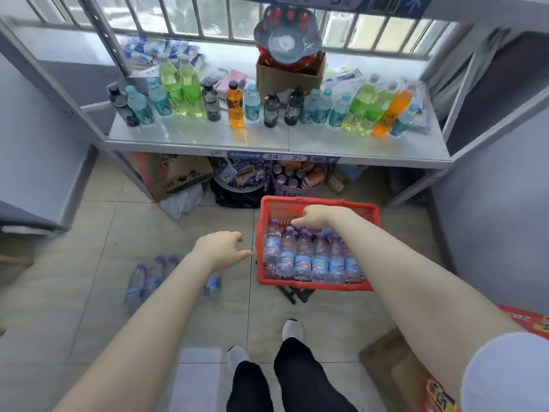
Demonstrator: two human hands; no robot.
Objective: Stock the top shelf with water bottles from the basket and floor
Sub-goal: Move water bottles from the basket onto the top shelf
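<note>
Red basket (317,203) on the floor, holding upright water bottles (303,258) in rows. Right hand (315,216) reaches down onto the caps; its fingers are hidden, grip cannot be told. Left hand (221,248) empty, fingers loosely spread. Floor bottles (148,278) blurred, partly behind the left arm.

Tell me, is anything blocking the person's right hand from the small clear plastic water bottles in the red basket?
Nothing visible. The right hand is already over the open-topped red plastic basket, its fingers at the caps of the back row of clear water bottles. The empty left hand hovers beside the basket, outside it.
</note>
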